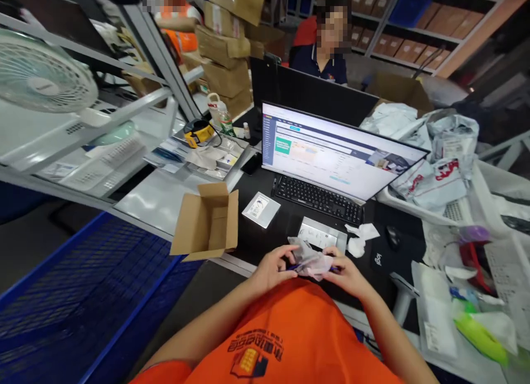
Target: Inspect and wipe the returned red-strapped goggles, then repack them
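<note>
Both my hands meet just in front of my orange shirt at the edge of the black desk (pixel 265 229). My left hand (pixel 273 267) and my right hand (pixel 346 273) are closed on a small crumpled clear plastic bag (pixel 308 257) with something dark blue inside. An open empty cardboard box (pixel 207 221) sits on the desk edge to the left of my hands. Beyond my hands lie a grey flat packet (pixel 322 236), a white card (pixel 260 209) and crumpled white paper (pixel 361 237).
A monitor (pixel 335 152) and keyboard (pixel 318 199) stand behind, a mouse (pixel 392 236) to the right. White mail bags (pixel 434 168) fill a tray at right. A blue wire cart (pixel 78 301) is at lower left, a fan (pixel 41 74) upper left. Two people sit beyond the desk.
</note>
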{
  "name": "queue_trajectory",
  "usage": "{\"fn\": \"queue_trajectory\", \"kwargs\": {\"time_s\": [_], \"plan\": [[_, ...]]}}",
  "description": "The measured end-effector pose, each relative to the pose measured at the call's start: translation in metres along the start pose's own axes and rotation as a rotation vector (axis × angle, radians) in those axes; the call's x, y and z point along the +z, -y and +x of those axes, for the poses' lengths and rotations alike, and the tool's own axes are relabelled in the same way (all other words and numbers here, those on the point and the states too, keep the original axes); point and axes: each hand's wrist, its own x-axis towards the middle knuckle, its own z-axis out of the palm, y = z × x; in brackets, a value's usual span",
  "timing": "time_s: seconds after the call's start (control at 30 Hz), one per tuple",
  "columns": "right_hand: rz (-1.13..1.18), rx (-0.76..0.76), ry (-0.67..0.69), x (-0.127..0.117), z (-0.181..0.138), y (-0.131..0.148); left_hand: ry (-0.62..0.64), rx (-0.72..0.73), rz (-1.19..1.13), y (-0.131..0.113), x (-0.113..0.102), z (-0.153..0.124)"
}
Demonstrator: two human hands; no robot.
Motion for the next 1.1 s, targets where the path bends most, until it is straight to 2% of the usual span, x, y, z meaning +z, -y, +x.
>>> {"fn": "queue_trajectory", "kwargs": {"time_s": [0.1,0.13,0.17,0.23,0.33,0.5,0.6,0.7,0.73,0.8,0.87,0.93,1.03,1.1], "plan": [[0.500,0.313,-0.471,-0.022,-0.024,-0.031,0.123,-0.191,-0.063,0.015,-0.007,-0.006],[0.598,0.390,-0.596,-0.026,-0.032,-0.041,0.161,-0.233,-0.055,0.020,-0.008,-0.006],[0.658,0.437,-0.665,-0.028,-0.040,-0.051,0.187,-0.261,-0.043,0.025,-0.007,-0.006],[0.701,0.469,-0.701,-0.027,-0.055,-0.066,0.206,-0.265,0.009,0.034,-0.006,-0.004],[0.748,0.493,-0.766,-0.022,-0.068,-0.081,0.194,-0.184,0.151,0.041,-0.002,0.007],[0.726,0.439,-0.873,-0.024,-0.069,-0.092,0.089,0.164,0.436,0.040,0.011,0.035],[0.641,0.351,-0.918,-0.027,-0.056,-0.085,0.038,0.279,0.503,0.038,0.020,0.051],[0.521,0.270,-0.882,-0.014,-0.036,-0.066,0.014,0.331,0.479,0.040,0.028,0.062],[0.463,0.240,-0.826,-0.005,-0.028,-0.058,0.006,0.352,0.472,0.041,0.030,0.065],[0.241,0.163,-0.615,0.018,-0.012,-0.042,-0.014,0.389,0.468,0.044,0.034,0.072],[-0.147,0.095,-0.330,0.042,0.004,-0.029,-0.043,0.410,0.469,0.046,0.037,0.077],[-0.458,0.095,-0.167,0.059,0.017,-0.022,-0.083,0.416,0.464,0.047,0.036,0.080],[-0.555,0.135,-0.189,0.056,0.027,-0.024,-0.193,0.435,0.557,0.049,0.025,0.076],[-0.514,0.131,-0.248,0.038,0.028,-0.028,-0.128,0.421,0.727,0.052,0.013,0.068]]}}
